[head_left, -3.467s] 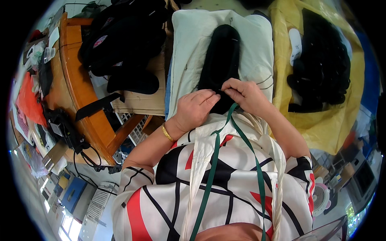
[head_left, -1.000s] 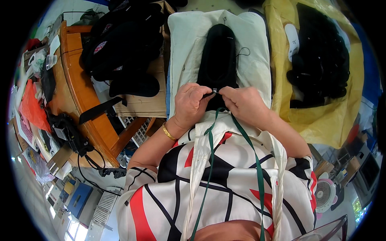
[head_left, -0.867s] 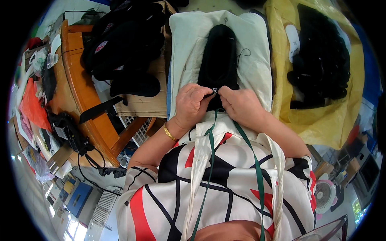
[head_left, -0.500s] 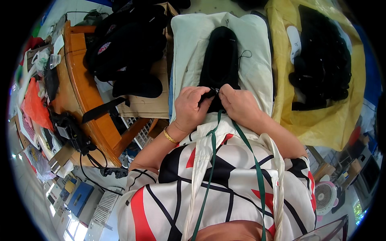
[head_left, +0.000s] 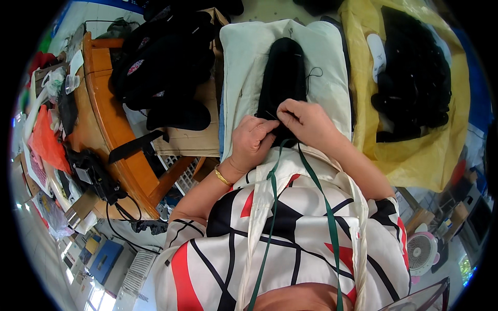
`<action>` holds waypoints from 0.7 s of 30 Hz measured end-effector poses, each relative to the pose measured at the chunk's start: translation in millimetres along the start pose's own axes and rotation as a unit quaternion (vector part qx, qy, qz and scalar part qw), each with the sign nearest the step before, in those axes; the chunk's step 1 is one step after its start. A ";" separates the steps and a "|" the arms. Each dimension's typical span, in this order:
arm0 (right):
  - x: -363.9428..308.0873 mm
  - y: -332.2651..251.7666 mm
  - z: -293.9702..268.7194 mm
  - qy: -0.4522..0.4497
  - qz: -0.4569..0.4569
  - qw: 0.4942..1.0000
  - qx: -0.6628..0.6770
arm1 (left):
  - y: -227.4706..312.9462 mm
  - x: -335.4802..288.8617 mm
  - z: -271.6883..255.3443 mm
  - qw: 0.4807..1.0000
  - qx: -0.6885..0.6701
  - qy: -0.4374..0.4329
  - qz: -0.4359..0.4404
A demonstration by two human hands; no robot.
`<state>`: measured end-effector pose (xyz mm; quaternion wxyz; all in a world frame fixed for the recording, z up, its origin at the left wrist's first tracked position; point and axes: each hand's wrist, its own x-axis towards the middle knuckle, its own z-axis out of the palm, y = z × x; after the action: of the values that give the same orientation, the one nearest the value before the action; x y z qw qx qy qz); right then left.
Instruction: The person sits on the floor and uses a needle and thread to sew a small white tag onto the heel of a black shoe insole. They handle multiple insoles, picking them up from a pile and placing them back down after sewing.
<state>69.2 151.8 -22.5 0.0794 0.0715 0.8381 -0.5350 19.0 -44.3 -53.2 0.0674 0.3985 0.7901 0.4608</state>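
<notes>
A black cloth shoe lies on a white cloth-covered cushion in front of me, its toe pointing away. My left hand is closed on the shoe's near end, thumb and fingers pinching its edge. Just above and to the right, my right hand is closed in a pinch over the shoe's opening. A thin pale sliver, perhaps a needle, shows by the right fingertips, but what they hold is too small to make out. Beside the shoe on the right, a dark thread curls on the cushion.
On the left, black shoes are heaped over a cardboard box beside an orange wooden chair. To the right, a yellow bag holds more black pieces and a white insole-shaped piece. Green apron ties hang across my front.
My right hand has lifted slightly away from me, and its fingers have drawn apart from the left ones. My left hand stays at the shoe's near end, slightly turned.
</notes>
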 end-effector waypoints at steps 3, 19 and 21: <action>7.4 -3.2 -7.5 -0.017 0.001 0.999 -0.029 | -1.3 0.1 0.4 0.999 0.026 0.005 0.033; 45.2 -42.1 -22.5 -0.032 0.102 0.976 0.188 | -7.7 1.0 5.7 1.000 -0.027 -0.015 -0.004; 50.0 -60.3 -44.3 -0.022 0.094 0.976 0.198 | -6.5 2.5 5.5 0.999 -0.039 -0.020 -0.015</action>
<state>5.5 168.6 38.7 0.1318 0.1528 0.7033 -0.6816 16.2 -40.5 -60.8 0.1057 0.3931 0.7761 0.4817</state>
